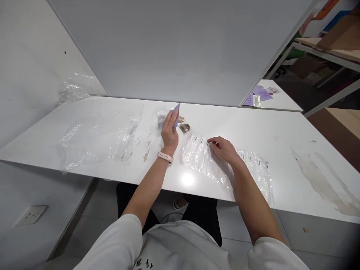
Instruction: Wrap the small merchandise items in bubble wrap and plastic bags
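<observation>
My left hand (170,133), with a pale band on its wrist, is raised over the middle of the white table and closed on a purple card (176,115). Just beyond it lie small clear packets with brown contents (184,128). To the right, a clear plastic air-column bag (198,155) with small black marks along its top is spread flat. My right hand (223,149) is over that bag, thumb and fingers pinched on its upper edge. My right forearm covers part of the bag.
A large clear plastic bag (98,137) lies at left, with crumpled plastic film (74,90) against the wall. A grey upright panel (180,48) stands behind the white table (281,131). Beyond its right edge are purple cards (261,93). Cardboard boxes (334,129) stand at far right.
</observation>
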`<control>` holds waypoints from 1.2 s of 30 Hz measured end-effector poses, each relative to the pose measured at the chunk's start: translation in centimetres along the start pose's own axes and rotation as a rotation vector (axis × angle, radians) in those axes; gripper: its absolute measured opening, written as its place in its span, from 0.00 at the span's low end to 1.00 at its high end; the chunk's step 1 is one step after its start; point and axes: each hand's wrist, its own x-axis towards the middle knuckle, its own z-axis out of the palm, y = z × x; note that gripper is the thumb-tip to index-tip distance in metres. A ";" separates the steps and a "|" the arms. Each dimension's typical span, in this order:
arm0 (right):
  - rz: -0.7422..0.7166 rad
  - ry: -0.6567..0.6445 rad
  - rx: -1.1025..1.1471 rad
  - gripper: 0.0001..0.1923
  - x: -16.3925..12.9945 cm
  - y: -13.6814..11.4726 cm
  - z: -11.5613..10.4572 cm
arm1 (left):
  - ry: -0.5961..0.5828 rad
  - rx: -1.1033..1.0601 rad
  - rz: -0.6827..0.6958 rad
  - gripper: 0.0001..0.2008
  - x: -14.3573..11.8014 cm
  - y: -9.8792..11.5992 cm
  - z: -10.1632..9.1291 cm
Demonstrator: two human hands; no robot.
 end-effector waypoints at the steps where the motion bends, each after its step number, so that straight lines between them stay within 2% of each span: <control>1: 0.015 -0.007 0.004 0.16 0.0 -0.1 -0.1 | -0.002 0.014 -0.009 0.30 0.1 -0.3 0.1; 5: 0.052 -0.107 0.098 0.14 -0.3 -0.3 -0.8 | -0.156 0.075 0.027 0.35 -0.6 0.2 0.7; 7: -0.010 -0.202 0.191 0.14 -0.6 -0.5 -1.1 | -0.274 0.100 0.104 0.36 -1.4 1.1 1.2; 12: -0.220 -0.531 0.339 0.15 -1.1 -1.3 -1.6 | -0.543 0.135 0.338 0.35 -3.0 2.4 2.5; 16: -0.223 -0.671 0.437 0.15 -1.3 -1.7 -2.1 | -0.716 0.199 0.400 0.33 -3.9 1.9 3.5; 19: -0.140 -0.610 0.446 0.19 -1.4 -1.5 -2.6 | -0.758 0.233 0.373 0.35 -4.3 1.3 3.9; 22: -0.064 -0.474 0.406 0.23 -1.2 -0.9 -2.8 | -0.727 0.246 0.356 0.37 -4.3 1.2 3.8; 25: 0.026 -0.278 0.375 0.23 -0.8 0.1 -2.7 | -0.701 0.250 0.363 0.41 -4.1 1.5 3.7; 28: 0.164 -0.026 0.227 0.19 -0.3 1.2 -2.5 | -0.666 0.265 0.378 0.40 -4.2 2.4 3.0; 30: 0.241 0.096 0.090 0.16 -0.1 1.7 -2.5 | -0.624 0.268 0.344 0.36 -4.8 3.1 1.6; 32: 0.286 0.145 -0.009 0.15 0.0 1.9 -2.6 | -0.556 0.287 0.237 0.30 -5.7 3.6 -0.8; 34: 0.295 0.136 -0.068 0.16 0.0 1.7 -2.7 | -0.465 0.347 0.072 0.27 -6.9 3.5 -3.5; 36: 0.286 0.094 -0.101 0.16 -0.1 1.2 -2.7 | -0.434 0.411 -0.100 0.28 -8.3 3.2 -5.9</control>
